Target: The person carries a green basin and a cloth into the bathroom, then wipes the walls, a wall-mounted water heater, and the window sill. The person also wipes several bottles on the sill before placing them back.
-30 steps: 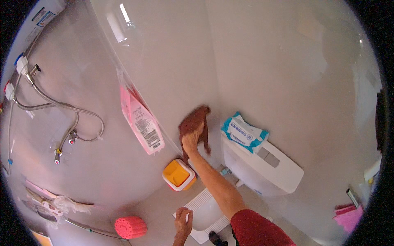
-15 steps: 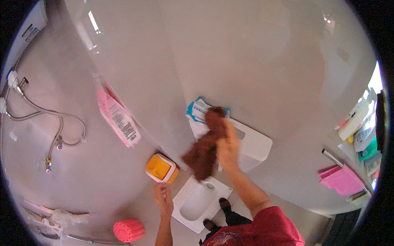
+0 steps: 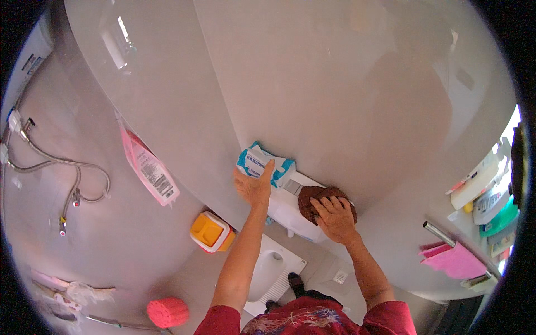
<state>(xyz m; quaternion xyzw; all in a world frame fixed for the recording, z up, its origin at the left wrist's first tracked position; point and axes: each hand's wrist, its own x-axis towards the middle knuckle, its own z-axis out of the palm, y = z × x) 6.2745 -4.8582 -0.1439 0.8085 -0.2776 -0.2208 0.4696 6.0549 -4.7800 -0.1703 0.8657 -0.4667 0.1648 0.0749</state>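
A white and blue soft tissue pack (image 3: 257,162) lies at the left end of a white toilet cistern (image 3: 290,209). My left hand (image 3: 254,188) grips the near side of this pack, thumb on top; its other fingers are partly hidden. On the right end of the cistern lid, a bunched dark brown cloth (image 3: 312,202) is pressed down under my right hand (image 3: 336,219). The fingers of that hand curl over the cloth, slightly apart. Below the cistern, a white squat toilet (image 3: 273,273) is set in the floor, partly behind my left forearm.
A yellow and white bin (image 3: 212,231) stands left of the toilet. A pink pack (image 3: 149,167) hangs on the left wall near metal hoses (image 3: 72,163). A red ridged stool (image 3: 167,312) is lower left. Right are a pink towel (image 3: 455,261) on a rail and several bottles (image 3: 491,195).
My right hand has brought the brown cloth rightward and down onto the cistern lid. My left hand has risen from beside the bin to the tissue pack and taken hold of it.
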